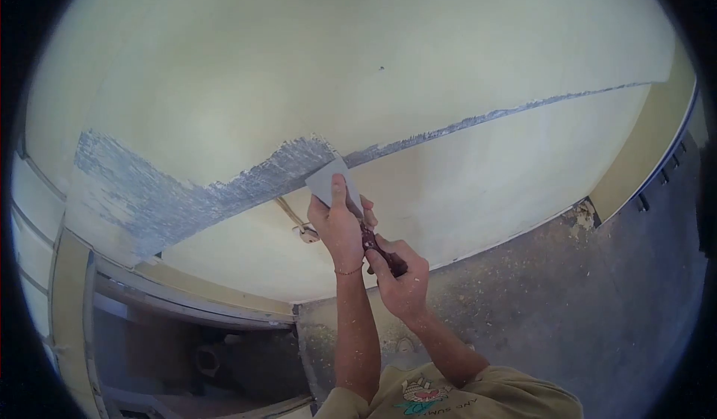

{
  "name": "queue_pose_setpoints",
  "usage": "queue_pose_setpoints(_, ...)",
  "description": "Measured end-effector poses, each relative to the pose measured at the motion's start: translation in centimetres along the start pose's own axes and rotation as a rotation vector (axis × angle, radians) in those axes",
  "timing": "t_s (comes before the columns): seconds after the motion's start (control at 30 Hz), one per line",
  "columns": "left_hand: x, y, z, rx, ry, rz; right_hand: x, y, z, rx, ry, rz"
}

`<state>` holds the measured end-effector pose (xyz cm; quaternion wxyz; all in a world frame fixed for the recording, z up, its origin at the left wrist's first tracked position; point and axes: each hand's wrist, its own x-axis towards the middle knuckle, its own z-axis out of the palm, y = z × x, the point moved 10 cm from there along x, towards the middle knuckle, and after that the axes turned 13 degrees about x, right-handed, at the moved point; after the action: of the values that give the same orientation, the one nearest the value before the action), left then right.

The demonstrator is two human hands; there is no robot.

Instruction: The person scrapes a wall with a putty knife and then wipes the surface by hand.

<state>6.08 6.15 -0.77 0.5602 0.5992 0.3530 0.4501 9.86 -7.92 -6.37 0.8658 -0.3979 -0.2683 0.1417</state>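
A wide metal scraper blade (326, 182) lies against the pale yellow wall (314, 68), at the edge of a grey scraped band (224, 191). My left hand (337, 228) presses the blade flat with its fingers, a thin bracelet on the wrist. My right hand (399, 273) grips the scraper's dark reddish handle (379, 251) just below. Both forearms rise from the bottom of the view.
The scraped strip runs on as a thin grey line (508, 111) to the right. A small wall fitting with a cord (302, 228) sits beside my left hand. A dusty concrete floor (567, 299) lies below, and a door frame (187, 299) opens at lower left.
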Motion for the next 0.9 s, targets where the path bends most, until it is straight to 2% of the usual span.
queue_pose_setpoints(0.37, 0.1, -0.4, 0.1, 0.047, 0.021, 0.013, 0.1, 1.5, -0.5, -0.033, 0.019, 0.061)
queue_pose_setpoints(0.43, 0.2, 0.2, 0.2, 0.029, 0.023, 0.028, 0.5, 1.0, -0.1, -0.057, 0.010, -0.017)
queue_pose_setpoints(0.47, 0.7, 1.0, 0.1, 0.029, 0.032, 0.029, 1.3, 0.9, 0.2, -0.055, 0.001, -0.013)
queue_pose_setpoints(0.53, 1.6, 4.4, -0.3, -0.002, 0.043, 0.156, 3.3, -0.3, 2.0, 0.056, -0.061, 0.022)
queue_pose_setpoints(0.6, 2.0, 5.2, -0.7, -0.007, 0.043, 0.169, 2.9, -0.2, 3.4, 0.047, -0.070, -0.022)
queue_pose_setpoints(0.73, 2.2, 5.3, -0.8, 0.002, 0.044, 0.156, 2.9, -0.1, 3.5, -0.012, -0.060, -0.099)
queue_pose_setpoints(0.9, 1.5, 4.4, -0.4, -0.037, 0.032, 0.141, 2.8, -1.0, 2.3, -0.014, -0.087, -0.069)
